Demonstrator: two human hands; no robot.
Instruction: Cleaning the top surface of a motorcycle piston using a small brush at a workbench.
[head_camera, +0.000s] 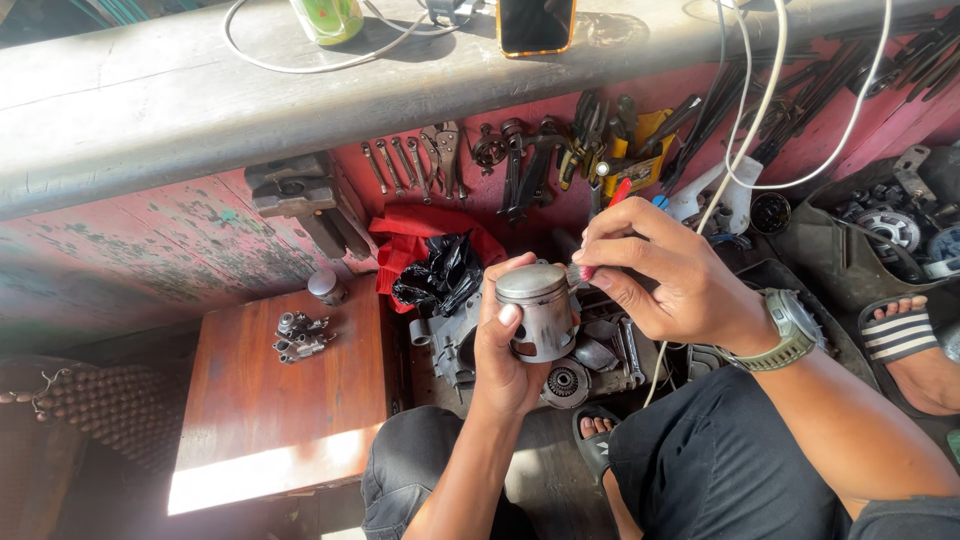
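Observation:
My left hand (503, 352) grips a grey metal piston (540, 310), held upright with its round crown on top and a hole showing low in its skirt. My right hand (655, 272), with a green wristwatch (792, 330) on its wrist, pinches a small brush with a red handle (583, 273) whose bristles touch the piston's upper right side. Both hands are above an engine block (458, 340) on the floor.
A low wooden stool (280, 400) at left carries small metal parts (300, 336) and a cylinder. Wrenches and pliers (520, 160) lean against the red wall. A red cloth with a black bag (440, 270) lies behind. A grey ledge (200, 110) holds a phone, cables.

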